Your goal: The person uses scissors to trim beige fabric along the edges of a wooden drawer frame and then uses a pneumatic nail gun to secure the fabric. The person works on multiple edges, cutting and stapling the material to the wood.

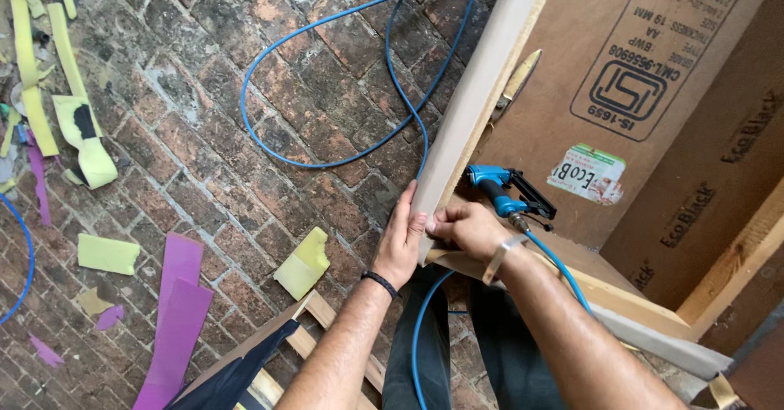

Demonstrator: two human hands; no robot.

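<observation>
Setting: a carpentry workshop or furniture-making site. I kneel on a worn brick floor (245, 132) littered with yellow scraps (302, 267) and purple strips (175, 312) of peeled laminate film. Brown plywood sheets (588, 75) form a part-built cabinet, edged with raw timber battens (735, 271). A blue pneumatic nail gun (502, 193) lies inside it, its blue air hose (327, 83) looping across the bricks.

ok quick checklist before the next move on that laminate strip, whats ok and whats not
1. Left hand flat on the laminate strip: ok.
2. Right hand pinching the strip's lower end: ok.
3. Strip flush along the plywood edge: cannot tell.
4. Blue nail gun within reach, lying free on the board: ok.
5. Blue air hose away from the strip: not ok, it runs behind it.
6. Floor free of offcuts: not ok.
</observation>
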